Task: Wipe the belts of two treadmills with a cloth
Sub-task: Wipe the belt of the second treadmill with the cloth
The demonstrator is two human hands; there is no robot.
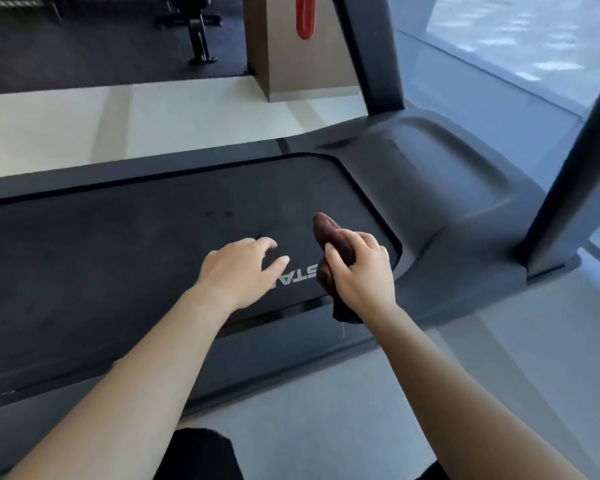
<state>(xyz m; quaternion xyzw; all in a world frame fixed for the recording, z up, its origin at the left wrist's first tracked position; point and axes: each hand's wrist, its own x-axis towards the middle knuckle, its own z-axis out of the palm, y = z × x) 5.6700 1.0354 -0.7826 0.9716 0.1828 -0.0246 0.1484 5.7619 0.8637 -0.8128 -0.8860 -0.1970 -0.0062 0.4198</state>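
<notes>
The right hand squeezes a bunched-up, soft brown cloth over the near end of the flat, dull black belt. The left hand hangs beside it, fingers spread and holding nothing. Farther off, two smooth grey posts rise from the treadmill's rounded hood.

Both hands over the belt, cloth in the right one

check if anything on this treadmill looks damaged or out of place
Nothing looks damaged. The belt shows only a few small dark specks near its middle. The right hand holds the bunched brown cloth; the left hand hovers open.
</notes>
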